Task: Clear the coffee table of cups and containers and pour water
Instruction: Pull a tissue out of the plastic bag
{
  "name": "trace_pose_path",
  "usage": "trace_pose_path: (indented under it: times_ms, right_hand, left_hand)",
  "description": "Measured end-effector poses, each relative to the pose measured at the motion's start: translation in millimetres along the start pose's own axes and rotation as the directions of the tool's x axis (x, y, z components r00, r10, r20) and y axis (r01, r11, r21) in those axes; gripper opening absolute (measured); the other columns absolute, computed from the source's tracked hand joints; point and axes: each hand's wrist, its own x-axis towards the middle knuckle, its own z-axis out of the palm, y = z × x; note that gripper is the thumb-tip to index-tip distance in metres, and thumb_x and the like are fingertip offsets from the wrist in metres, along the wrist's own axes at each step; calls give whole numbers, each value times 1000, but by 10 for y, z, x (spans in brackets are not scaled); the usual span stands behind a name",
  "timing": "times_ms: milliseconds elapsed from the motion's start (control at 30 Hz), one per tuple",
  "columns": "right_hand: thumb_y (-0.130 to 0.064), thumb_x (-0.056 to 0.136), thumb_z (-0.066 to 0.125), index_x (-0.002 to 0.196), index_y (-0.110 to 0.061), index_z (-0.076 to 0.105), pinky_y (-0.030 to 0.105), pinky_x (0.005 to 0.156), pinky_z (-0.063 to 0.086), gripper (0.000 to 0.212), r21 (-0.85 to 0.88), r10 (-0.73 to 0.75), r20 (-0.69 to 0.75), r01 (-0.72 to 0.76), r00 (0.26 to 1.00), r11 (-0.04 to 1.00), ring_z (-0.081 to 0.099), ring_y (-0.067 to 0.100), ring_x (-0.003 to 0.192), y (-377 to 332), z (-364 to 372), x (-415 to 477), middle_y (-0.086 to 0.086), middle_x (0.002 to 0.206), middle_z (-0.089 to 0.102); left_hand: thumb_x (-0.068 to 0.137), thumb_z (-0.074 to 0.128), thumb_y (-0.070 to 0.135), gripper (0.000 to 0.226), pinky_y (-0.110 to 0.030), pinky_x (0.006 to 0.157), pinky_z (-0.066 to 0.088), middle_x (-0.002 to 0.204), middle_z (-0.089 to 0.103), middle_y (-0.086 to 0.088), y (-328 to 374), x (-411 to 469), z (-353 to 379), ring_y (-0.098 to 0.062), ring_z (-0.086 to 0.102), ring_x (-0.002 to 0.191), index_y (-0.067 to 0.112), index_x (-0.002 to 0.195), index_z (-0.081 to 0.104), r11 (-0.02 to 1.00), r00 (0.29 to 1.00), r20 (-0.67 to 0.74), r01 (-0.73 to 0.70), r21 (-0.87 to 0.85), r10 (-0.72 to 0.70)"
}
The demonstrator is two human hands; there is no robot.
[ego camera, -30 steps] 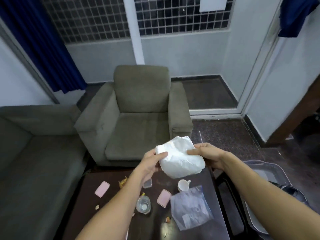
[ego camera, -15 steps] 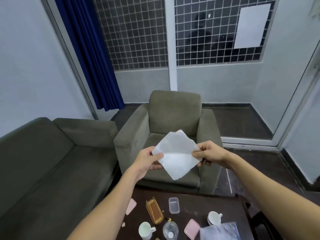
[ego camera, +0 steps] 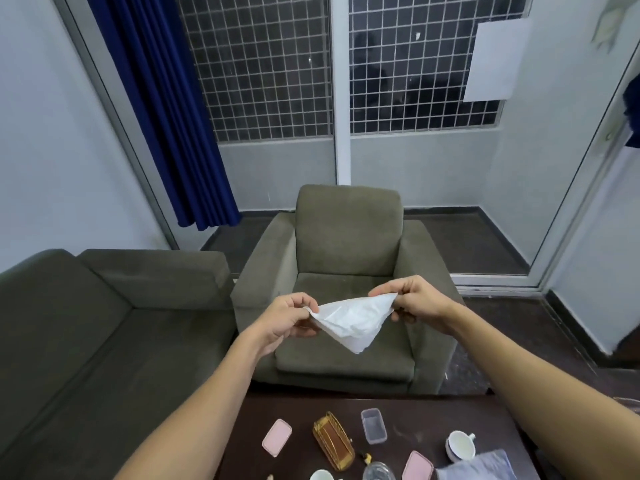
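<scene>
A white plastic bag [ego camera: 353, 322] is stretched between my hands above the armchair seat. My left hand [ego camera: 289, 318] pinches its left corner and my right hand [ego camera: 412, 301] pinches its right corner; the bag hangs in a downward point. Below, on the dark coffee table [ego camera: 498, 424], lie a clear rectangular container [ego camera: 373, 426], a white cup [ego camera: 460, 445], a second white cup [ego camera: 321, 475] at the bottom edge, a clear bottle [ego camera: 378, 472], two pink lids [ego camera: 277, 437] [ego camera: 417, 466] and a wicker tray [ego camera: 333, 439].
A grey-green armchair [ego camera: 349, 237] stands beyond the table and a matching sofa [ego camera: 86, 323] runs along the left. A clear plastic sheet [ego camera: 474, 467] lies at the table's right. Blue curtain [ego camera: 166, 109], gridded windows and a glass door frame [ego camera: 588, 168] line the back.
My view has tilted up from the table toward the armchair and windows. My hands have pulled the white bag wider apart and lower, so it now hangs as a stretched triangle.
</scene>
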Motion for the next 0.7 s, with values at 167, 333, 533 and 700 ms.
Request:
trace_pose_path:
  times_ms: [167,333,533,700]
  right_hand:
    - [13,89,47,91,-16,83,20,43,32,46,136,99,-106,-85,989,987,56,10,53,145,318,72,5,74,73]
    - [8,88,56,89,-7,78,20,39,30,27,399,326,-97,-263,940,878,54,12,51,567,715,61,14,75,66]
    - [-25,81,59,109,-3,75,22,45,36,39,668,546,113,-471,830,577,61,18,57,1166,1088,-49,12,78,69]
    - [5,94,52,106,-4,66,17,34,40,21,797,720,94,-486,688,360,59,13,43,1723,1628,40,11,67,71]
  left_hand:
    - [90,48,-16,38,-34,77,68,94,78,-21,-119,80,-170,-24,77,81,5,79,78,993,998,-25,51,-104,-54]
    - [87,41,-7,36,-36,83,67,110,76,-25,-397,192,-328,-29,73,93,-6,92,76,953,967,102,248,-175,-233]
    - [84,80,1,8,-29,67,64,94,79,-12,-844,525,-306,-17,77,79,4,91,79,908,906,91,417,-40,-412]
    - [85,74,-10,20,-27,57,62,91,73,-9,-1290,824,-206,-15,71,78,8,91,73,842,842,-5,539,25,-539]
